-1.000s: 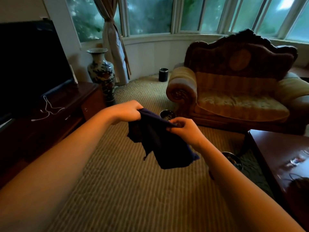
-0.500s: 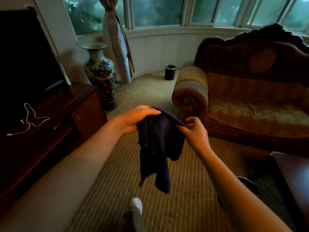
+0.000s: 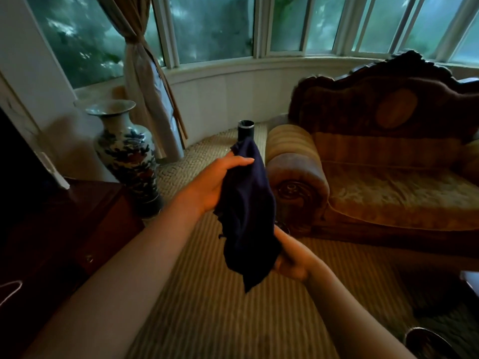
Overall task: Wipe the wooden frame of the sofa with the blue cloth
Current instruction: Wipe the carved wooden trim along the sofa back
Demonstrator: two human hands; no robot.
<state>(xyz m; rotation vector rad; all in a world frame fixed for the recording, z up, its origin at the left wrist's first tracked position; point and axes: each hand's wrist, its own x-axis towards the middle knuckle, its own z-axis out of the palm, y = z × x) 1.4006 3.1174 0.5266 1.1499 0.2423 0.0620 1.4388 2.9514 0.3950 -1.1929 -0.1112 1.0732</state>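
Note:
A dark blue cloth (image 3: pixel 247 211) hangs in front of me, held between both hands. My left hand (image 3: pixel 215 182) grips its upper part, fingers wrapped over the top edge. My right hand (image 3: pixel 291 257) holds the lower part from underneath and is partly hidden by the fabric. The sofa (image 3: pixel 383 172) stands to the right, with a dark carved wooden frame (image 3: pixel 404 71) along the top of the backrest and a carved scroll (image 3: pixel 291 189) on the front of the near armrest. The cloth is close to that armrest but apart from it.
A large painted vase (image 3: pixel 127 151) stands at the left beside a dark wooden cabinet (image 3: pixel 64 229). A small black cylinder (image 3: pixel 245 129) sits on the carpet by the curved window wall. A tied curtain (image 3: pixel 147 81) hangs behind. A round dark object (image 3: pixel 427 342) lies at bottom right.
I have stepped closer to the sofa. My left hand lifted the top of the cloth, and my right hand dropped from the top edge to the lower part.

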